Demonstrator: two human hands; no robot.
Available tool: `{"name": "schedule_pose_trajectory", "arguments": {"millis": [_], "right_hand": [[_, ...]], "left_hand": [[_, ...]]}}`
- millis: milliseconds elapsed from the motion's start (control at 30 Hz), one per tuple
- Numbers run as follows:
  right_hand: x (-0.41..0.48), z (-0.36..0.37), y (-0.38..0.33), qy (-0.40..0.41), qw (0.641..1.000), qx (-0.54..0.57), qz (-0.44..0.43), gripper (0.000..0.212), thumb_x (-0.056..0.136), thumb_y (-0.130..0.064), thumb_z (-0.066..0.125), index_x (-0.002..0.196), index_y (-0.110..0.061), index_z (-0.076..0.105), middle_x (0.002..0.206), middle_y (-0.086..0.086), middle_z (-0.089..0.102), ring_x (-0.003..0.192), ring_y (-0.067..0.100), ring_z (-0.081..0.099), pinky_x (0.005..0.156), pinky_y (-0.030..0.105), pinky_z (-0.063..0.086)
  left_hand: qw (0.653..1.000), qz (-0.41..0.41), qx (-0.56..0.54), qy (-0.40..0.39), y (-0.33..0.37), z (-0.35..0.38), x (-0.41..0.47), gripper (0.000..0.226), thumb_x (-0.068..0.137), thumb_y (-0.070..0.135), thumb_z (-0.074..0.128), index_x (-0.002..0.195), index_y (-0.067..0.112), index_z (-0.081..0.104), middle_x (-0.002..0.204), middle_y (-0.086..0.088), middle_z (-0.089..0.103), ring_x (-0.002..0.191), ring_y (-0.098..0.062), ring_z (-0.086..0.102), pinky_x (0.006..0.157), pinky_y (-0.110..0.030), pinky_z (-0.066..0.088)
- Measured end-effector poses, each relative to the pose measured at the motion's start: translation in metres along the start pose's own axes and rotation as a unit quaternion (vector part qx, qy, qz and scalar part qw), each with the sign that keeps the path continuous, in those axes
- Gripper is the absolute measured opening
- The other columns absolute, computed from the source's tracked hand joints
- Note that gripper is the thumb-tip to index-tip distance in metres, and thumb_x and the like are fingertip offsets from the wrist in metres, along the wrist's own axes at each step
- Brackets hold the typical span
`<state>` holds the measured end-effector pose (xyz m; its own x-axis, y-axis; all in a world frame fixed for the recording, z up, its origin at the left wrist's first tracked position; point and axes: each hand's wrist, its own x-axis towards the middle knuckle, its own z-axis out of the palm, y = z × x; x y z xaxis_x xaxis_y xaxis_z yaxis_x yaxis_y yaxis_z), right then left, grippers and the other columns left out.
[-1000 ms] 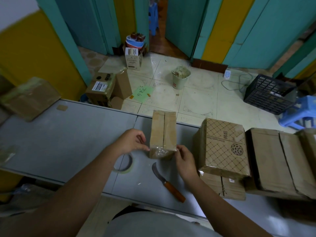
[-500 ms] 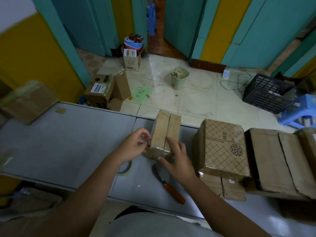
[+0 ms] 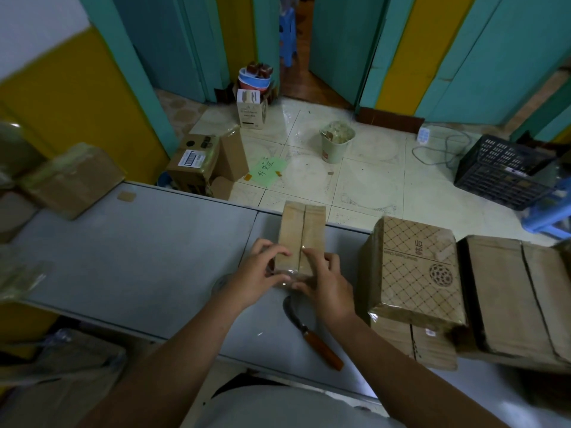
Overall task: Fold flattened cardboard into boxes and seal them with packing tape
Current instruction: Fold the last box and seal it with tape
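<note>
A: As the knife (image 3: 312, 332) lies nearest on the grey table (image 3: 139, 257), what's just past its blade?

B: Both hands, clamped on the small box (image 3: 301, 236). The left hand (image 3: 256, 273) grips its near left corner. The right hand (image 3: 324, 282) curls over the top beside the seam, thumb on the taped near end.

A: And the box?

B: On the table, mid-width. A flattened cardboard stack (image 3: 414, 267) sits to its right, and a bin (image 3: 336, 140) stands on the floor beyond.
</note>
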<state>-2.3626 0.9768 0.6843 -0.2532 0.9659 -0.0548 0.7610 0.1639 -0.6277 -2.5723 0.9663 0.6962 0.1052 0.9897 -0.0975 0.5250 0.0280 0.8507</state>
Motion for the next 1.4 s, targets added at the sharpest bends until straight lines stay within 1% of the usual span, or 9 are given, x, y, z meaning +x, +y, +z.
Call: {"name": "schedule_pose_trajectory", "arguments": {"millis": [133, 400, 633, 733, 900, 1000, 1100, 1267, 1400], "right_hand": [[0.001, -0.001, 0.001, -0.019, 1.0, 0.007, -0.008, 0.069, 0.095, -0.037, 0.074, 0.151, -0.045, 0.035, 0.144, -0.004, 0.04, 0.114, 0.019, 0.063, 0.093, 0.038, 0.061], [-0.006, -0.002, -0.002, 0.0, 0.999, 0.012, -0.033, 0.065, 0.099, -0.027, 0.069, 0.155, -0.037, 0.038, 0.144, 0.001, 0.044, 0.117, 0.021, 0.063, 0.096, 0.039, 0.059], [-0.014, -0.015, -0.021, 0.063, 0.983, -0.094, -0.143, 0.072, 0.096, -0.019, 0.071, 0.157, -0.039, 0.041, 0.147, 0.011, 0.05, 0.127, 0.032, 0.05, 0.099, 0.047, 0.049], [-0.017, -0.025, -0.034, 0.085, 0.968, -0.102, -0.214, 0.082, 0.087, -0.01, 0.079, 0.157, -0.03, 0.044, 0.147, 0.006, 0.056, 0.116, 0.031, 0.055, 0.093, 0.047, 0.049], [-0.026, -0.05, -0.046, 0.042, 0.956, -0.036, -0.287, 0.058, 0.092, -0.016, 0.072, 0.146, -0.028, 0.057, 0.152, -0.011, 0.052, 0.125, 0.02, 0.056, 0.099, 0.047, 0.045], [-0.025, -0.071, -0.047, 0.132, 0.968, 0.071, -0.202, 0.041, 0.096, -0.027, 0.073, 0.136, -0.026, 0.065, 0.151, -0.01, 0.051, 0.135, 0.016, 0.049, 0.109, 0.047, 0.042], [-0.018, -0.096, -0.049, 0.177, 0.97, 0.158, -0.047, 0.06, 0.091, -0.05, 0.073, 0.145, -0.035, 0.052, 0.153, -0.013, 0.042, 0.144, 0.008, 0.036, 0.115, 0.039, 0.038], [-0.005, -0.115, -0.048, 0.042, 0.944, 0.292, 0.148, 0.114, 0.071, -0.076, 0.08, 0.159, -0.047, 0.015, 0.16, -0.005, 0.041, 0.144, 0.021, 0.045, 0.115, 0.05, 0.045], [-0.002, -0.117, -0.045, 0.019, 0.918, 0.36, 0.165, 0.099, 0.073, -0.064, 0.086, 0.154, -0.042, 0.035, 0.142, -0.01, 0.058, 0.124, 0.012, 0.061, 0.102, 0.045, 0.057]], "left_hand": [[1.0, -0.019, 0.006, 0.013, -0.009, 0.001, -0.004, 0.051, 0.089, 0.021, 0.084, 0.127, 0.045, 0.06, 0.128, 0.024, 0.037, 0.113, -0.018, 0.066, 0.086, -0.009, 0.056], [0.988, -0.093, -0.117, 0.033, 0.007, -0.001, 0.004, 0.059, 0.086, 0.054, 0.08, 0.132, 0.059, 0.043, 0.129, 0.031, 0.051, 0.106, -0.005, 0.066, 0.072, -0.023, 0.062], [0.937, -0.211, -0.26, 0.099, 0.036, 0.002, 0.019, 0.115, 0.056, 0.094, 0.075, 0.153, 0.046, 0.036, 0.141, 0.009, 0.062, 0.125, -0.017, 0.065, 0.105, -0.049, 0.057], [0.908, -0.202, -0.358, 0.085, 0.044, 0.002, 0.019, 0.078, 0.055, 0.086, 0.085, 0.123, 0.058, 0.057, 0.131, 0.01, 0.073, 0.115, -0.017, 0.073, 0.098, -0.046, 0.061], [0.857, -0.214, -0.466, 0.044, 0.045, 0.005, 0.014, 0.065, 0.085, 0.047, 0.083, 0.143, 0.029, 0.06, 0.129, -0.008, 0.076, 0.115, -0.028, 0.075, 0.084, -0.04, 0.061], [0.814, -0.225, -0.536, 0.007, 0.039, 0.006, 0.01, 0.05, 0.095, 0.044, 0.065, 0.135, 0.015, 0.072, 0.133, -0.017, 0.072, 0.113, -0.03, 0.074, 0.085, -0.04, 0.062], [0.795, -0.235, -0.559, 0.002, 0.033, 0.007, 0.006, 0.04, 0.095, 0.046, 0.062, 0.122, 0.023, 0.081, 0.135, -0.018, 0.071, 0.116, -0.032, 0.072, 0.104, -0.051, 0.056], [0.756, -0.247, -0.606, -0.014, 0.029, 0.009, 0.003, 0.047, 0.091, 0.047, 0.071, 0.127, 0.017, 0.078, 0.129, -0.023, 0.072, 0.108, -0.037, 0.074, 0.093, -0.053, 0.06], [0.777, -0.246, -0.579, -0.029, 0.033, 0.013, 0.008, 0.051, 0.093, 0.046, 0.073, 0.133, 0.015, 0.075, 0.134, -0.021, 0.07, 0.113, -0.036, 0.073, 0.095, -0.05, 0.06]]}}
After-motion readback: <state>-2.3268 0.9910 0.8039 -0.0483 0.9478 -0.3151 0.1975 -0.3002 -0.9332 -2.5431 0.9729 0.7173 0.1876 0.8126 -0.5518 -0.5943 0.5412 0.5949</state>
